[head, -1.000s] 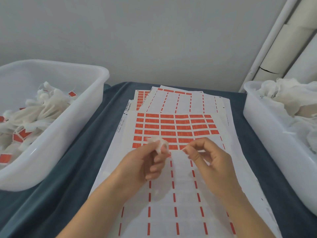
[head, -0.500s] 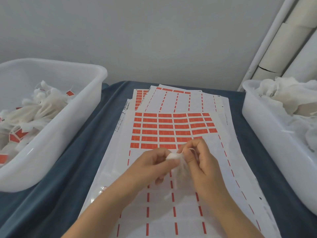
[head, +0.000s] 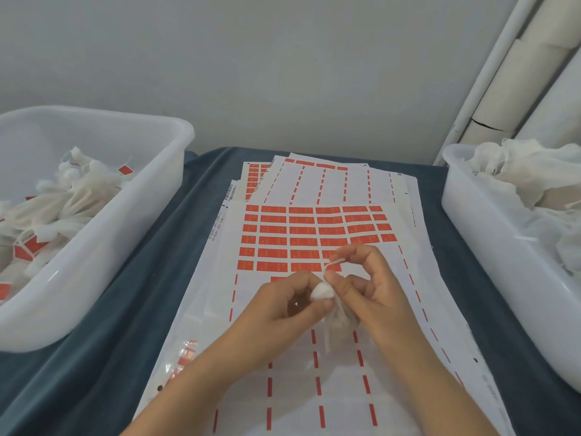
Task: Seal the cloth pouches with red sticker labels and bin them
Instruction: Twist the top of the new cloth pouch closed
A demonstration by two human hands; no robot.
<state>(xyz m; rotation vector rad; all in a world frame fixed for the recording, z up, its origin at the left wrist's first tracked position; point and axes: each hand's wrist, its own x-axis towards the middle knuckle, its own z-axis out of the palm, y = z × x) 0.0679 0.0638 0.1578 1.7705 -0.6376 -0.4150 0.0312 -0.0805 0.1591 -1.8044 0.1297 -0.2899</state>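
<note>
Cloth pouch (head: pixel 322 291): one, small, white, bunched, a thin drawstring trailing; held above the top label sheet (head: pixel 314 240). Left hand (head: pixel 284 305) pinches its neck; right hand (head: pixel 367 287) pinches the string, apparently. Bins: two, white, one either side of the sheet (head: pixel 94 215) (head: pixel 503 262).

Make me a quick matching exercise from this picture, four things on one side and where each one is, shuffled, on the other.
Things:
1. left bin
2. right bin
3. sticker sheet
4. cloth pouch

Places:
A. pinched between left hand and right hand
B. flat on the blue cloth, mid-table
C. table's left edge, holding red-labelled pouches
D. table's right edge, holding loose white cloth

Pairs: 1-C, 2-D, 3-B, 4-A
</note>
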